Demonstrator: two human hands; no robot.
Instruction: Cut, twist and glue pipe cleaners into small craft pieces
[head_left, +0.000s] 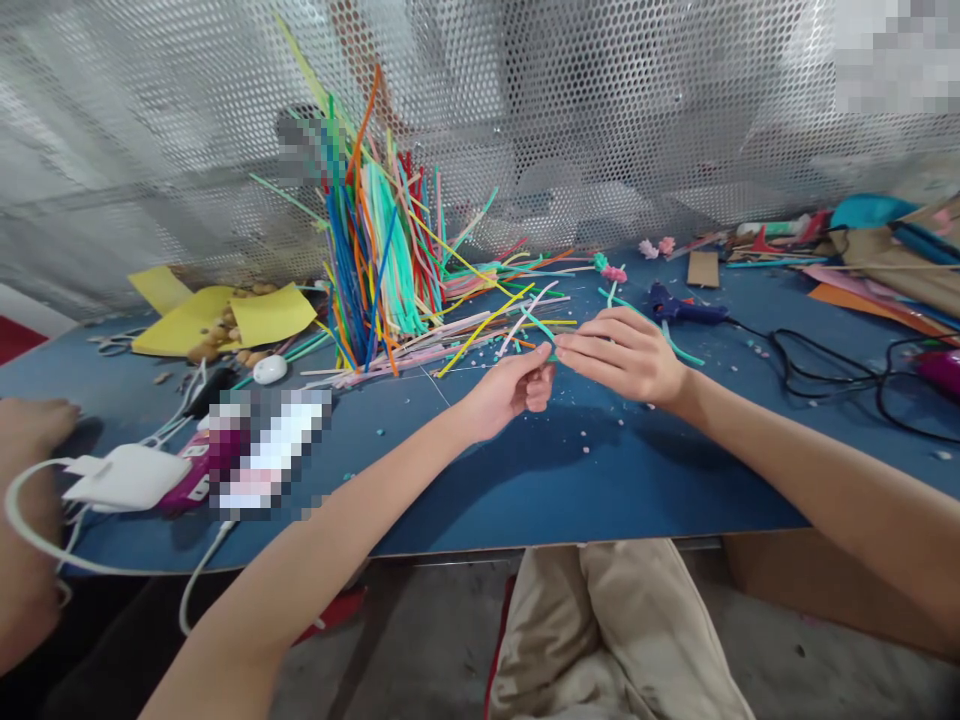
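Above the front half of the blue table, my left hand (514, 392) and my right hand (626, 355) meet fingertip to fingertip. Both are closed in a pinch on a teal-green pipe cleaner (538, 324), whose free end points up and to the left. The part between my fingers is mostly hidden. Teal lengths also show behind my right hand; I cannot tell whether they belong to the same piece. Just beyond my left hand lie a white pipe cleaner (517, 328) and a yellow pipe cleaner (480, 335). A small pink and green fuzzy piece (613, 272) sits past my right hand.
A tall bundle of coloured pipe cleaners (394, 250) stands against the perforated metal screen (465, 120). A blue glue gun (686, 306) with a black cable (817, 375) lies right. Left are yellow sheets (187, 318), a white charger (131, 477), a phone (277, 450) and another person's arm (26, 500).
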